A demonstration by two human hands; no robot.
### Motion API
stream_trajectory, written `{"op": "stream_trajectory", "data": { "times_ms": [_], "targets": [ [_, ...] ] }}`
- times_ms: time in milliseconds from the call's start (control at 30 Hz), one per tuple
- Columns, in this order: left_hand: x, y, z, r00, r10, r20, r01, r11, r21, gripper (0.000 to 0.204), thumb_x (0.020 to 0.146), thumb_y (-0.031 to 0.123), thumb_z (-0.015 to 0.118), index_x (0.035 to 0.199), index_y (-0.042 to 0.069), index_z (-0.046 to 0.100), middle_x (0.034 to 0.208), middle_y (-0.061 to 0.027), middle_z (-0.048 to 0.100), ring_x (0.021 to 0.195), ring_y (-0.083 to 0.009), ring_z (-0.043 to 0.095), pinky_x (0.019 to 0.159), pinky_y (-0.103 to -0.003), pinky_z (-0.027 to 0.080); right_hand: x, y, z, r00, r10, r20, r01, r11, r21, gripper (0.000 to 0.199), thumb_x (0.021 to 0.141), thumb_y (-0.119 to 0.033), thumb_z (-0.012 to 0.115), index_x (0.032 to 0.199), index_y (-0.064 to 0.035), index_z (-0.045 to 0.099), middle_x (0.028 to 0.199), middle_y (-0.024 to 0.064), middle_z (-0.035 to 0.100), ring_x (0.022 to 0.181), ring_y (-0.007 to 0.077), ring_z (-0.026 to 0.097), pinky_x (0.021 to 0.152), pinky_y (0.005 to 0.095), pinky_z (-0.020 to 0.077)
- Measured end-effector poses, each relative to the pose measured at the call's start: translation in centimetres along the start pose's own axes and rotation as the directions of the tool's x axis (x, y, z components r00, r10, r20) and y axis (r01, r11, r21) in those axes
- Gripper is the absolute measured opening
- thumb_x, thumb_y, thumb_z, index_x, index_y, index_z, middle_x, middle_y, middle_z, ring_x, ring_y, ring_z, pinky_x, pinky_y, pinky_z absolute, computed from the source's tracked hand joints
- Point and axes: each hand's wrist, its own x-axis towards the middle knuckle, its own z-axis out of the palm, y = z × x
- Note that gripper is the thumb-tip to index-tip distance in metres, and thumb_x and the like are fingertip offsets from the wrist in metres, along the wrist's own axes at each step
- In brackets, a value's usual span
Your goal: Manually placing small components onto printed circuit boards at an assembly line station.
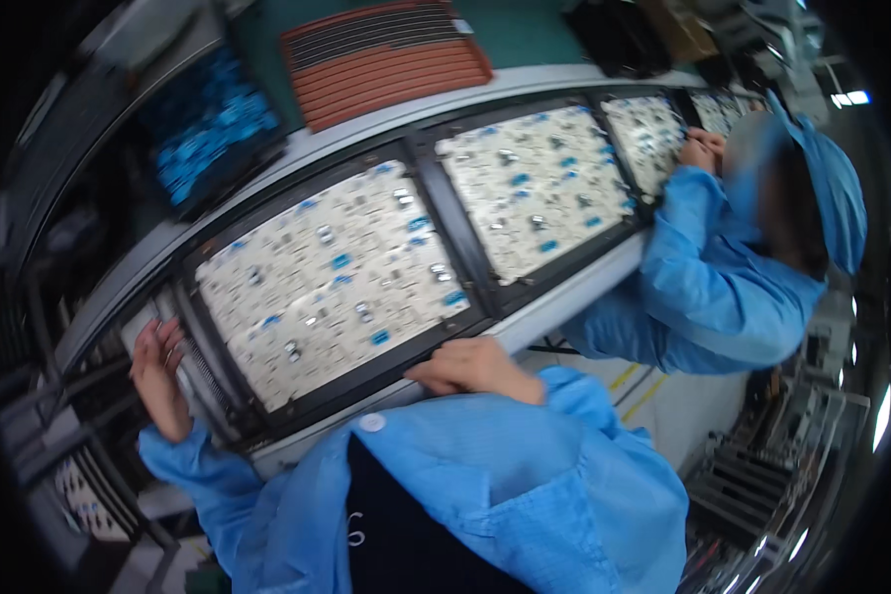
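Hands first: our left hand point(158, 371), fingers loosely curled, rests against the left end of a black-framed carrier point(218, 381) at lower left of the frame, while our right hand point(475, 366) lies flat with fingers together on the frame's near edge at lower centre; neither pinches a part, as far as we can see. Between them sits the pale circuit panel point(332, 282), held in that frame on the long grey surface point(554, 312) that curves from lower left to upper right. We judge the panel well populated, with blue and silvery components scattered over most of it, though we cannot tell which positions remain bare. Farther along, a second framed panel point(535, 188) looks similarly filled. Beyond it, a co-worker in a blue coat and cap point(713, 277) bends over a third panel point(648, 134), hands point(703, 148) on it. At top, a ribbed reddish tray point(386, 59) and a bin of blue parts point(208, 124) wait behind the line.
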Motion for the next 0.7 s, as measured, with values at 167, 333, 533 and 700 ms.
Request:
{"op": "stream_trajectory", "data": {
  "times_ms": [167,333,533,700],
  "targets": [
    [-0.1,0.5,1.1,1.000,0.020,0.015,-0.018,0.996,-0.089,0.035,0.097,0.030,0.050,0.117,0.001,0.052,0.111,-0.0163,0.065,0.087,-0.0152,0.064,0.069,-0.021,0.047,4.4,-1.8,-10.8,0.913,0.241,0.329,-0.277,0.959,0.067,0.026,0.088,-0.018,0.063,0.109,-0.0040,0.065,0.079,0.0083,0.069,0.067,0.0192,0.066,0.060,0.0292,0.0501],
    [-1.1,1.0,1.4,0.999,0.009,0.036,-0.010,0.999,0.033,0.029,0.098,0.025,0.049,0.116,0.003,0.054,0.110,-0.0112,0.065,0.088,-0.0114,0.062,0.071,-0.021,0.048,14.4,7.9,-14.7,0.989,-0.002,-0.146,-0.080,0.828,-0.555,0.014,0.084,-0.010,0.062,0.096,-0.0024,0.066,0.081,0.0129,0.067,0.071,0.0270,0.064,0.065,0.0355,0.0497],
    [-1.7,1.8,1.6,0.997,0.054,0.063,-0.058,0.995,0.077,0.029,0.096,0.027,0.053,0.117,0.006,0.057,0.107,-0.0050,0.066,0.086,-0.0063,0.058,0.071,-0.019,0.045,23.9,14.8,-16.8,0.921,-0.310,-0.236,-0.007,0.592,-0.806,0.013,0.082,-0.015,0.064,0.092,-0.0079,0.067,0.089,0.0108,0.064,0.090,0.0319,0.058,0.079,0.0399,0.0483],
    [-2.0,2.4,2.1,0.996,0.071,0.061,-0.078,0.991,0.108,0.030,0.096,0.026,0.054,0.119,0.007,0.058,0.105,-0.0041,0.067,0.086,-0.0069,0.058,0.072,-0.021,0.044,26.5,15.6,-15.6,0.940,-0.266,-0.214,-0.046,0.524,-0.850,0.012,0.081,-0.015,0.064,0.091,-0.0098,0.067,0.097,0.0083,0.061,0.097,0.0307,0.056,0.083,0.0409,0.0480]
  ]
}}
